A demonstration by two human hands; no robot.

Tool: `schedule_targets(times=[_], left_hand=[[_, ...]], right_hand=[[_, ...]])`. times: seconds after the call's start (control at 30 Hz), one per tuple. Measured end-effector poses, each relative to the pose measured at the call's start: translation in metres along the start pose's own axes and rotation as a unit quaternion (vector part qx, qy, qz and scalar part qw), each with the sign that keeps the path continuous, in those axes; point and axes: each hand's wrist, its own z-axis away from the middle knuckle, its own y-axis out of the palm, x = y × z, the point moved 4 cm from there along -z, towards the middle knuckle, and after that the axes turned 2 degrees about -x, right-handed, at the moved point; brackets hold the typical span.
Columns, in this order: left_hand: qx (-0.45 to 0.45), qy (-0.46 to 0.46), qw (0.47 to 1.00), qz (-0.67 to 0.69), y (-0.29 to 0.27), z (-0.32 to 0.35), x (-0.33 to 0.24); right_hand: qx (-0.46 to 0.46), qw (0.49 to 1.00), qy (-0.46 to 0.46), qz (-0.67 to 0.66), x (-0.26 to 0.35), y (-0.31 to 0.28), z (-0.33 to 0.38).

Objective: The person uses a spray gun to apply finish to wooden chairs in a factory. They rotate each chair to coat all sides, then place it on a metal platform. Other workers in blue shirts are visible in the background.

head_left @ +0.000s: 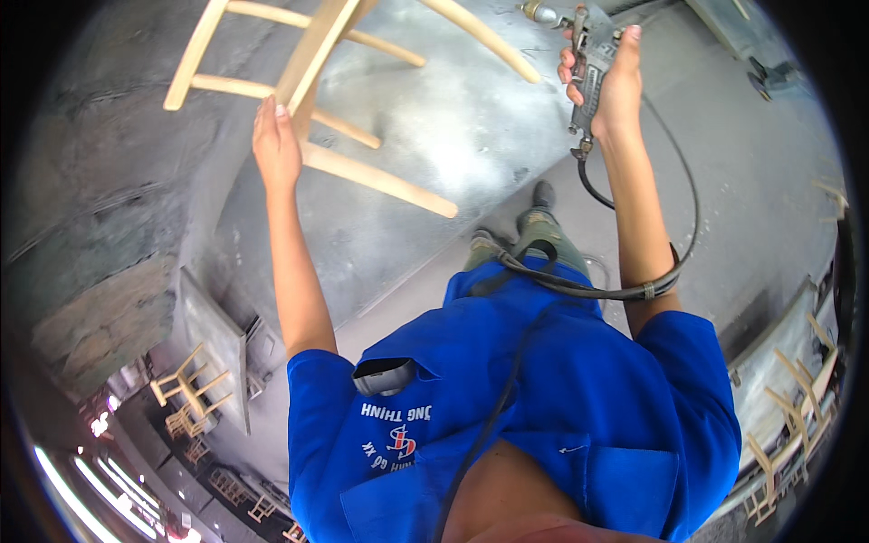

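A light, bare-wood chair [312,63] stands tilted over the grey metal surface at the upper left, its legs and rungs spread to both sides. My left hand [276,149] is closed on the lower end of its broad seat edge, thumb on the near side. Held up at the upper right is a dark spray gun [590,77], with my right hand [620,90] wrapped round its body. A rounded metal part tops the gun and points left. From the grip's bottom a black hose [593,188] runs down and loops by my right forearm. The chair's upper part is cut off by the frame.
The grey metal surface [398,244] lies under the chair. Thicker hose [625,293] crosses my waist to the right arm. Wooden chairs [190,389] stand at lower left, more wooden frames [797,412] at lower right. A grey panel [217,344] leans at left.
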Motion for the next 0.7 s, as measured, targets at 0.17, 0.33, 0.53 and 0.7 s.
schedule_targets(times=[0.17, 0.33, 0.53, 0.7], left_hand=[[-0.01, 0.02, 0.996, -0.082, 0.018, 0.018, 0.013], [-0.036, 0.016, 0.997, -0.064, 0.02, 0.026, 0.003], [-0.069, 0.001, 0.993, -0.094, 0.04, 0.072, -0.041], [-0.022, 0.013, 0.993, -0.113, 0.079, 0.15, -0.082]], right_hand=[[-0.101, 0.991, 0.081, 0.034, -0.032, -0.076, 0.009], [-0.196, 0.969, 0.126, 0.087, -0.06, -0.163, 0.053], [-0.294, 0.928, 0.184, 0.136, -0.098, -0.217, 0.108], [-0.299, 0.921, 0.223, 0.11, -0.125, -0.209, 0.143]])
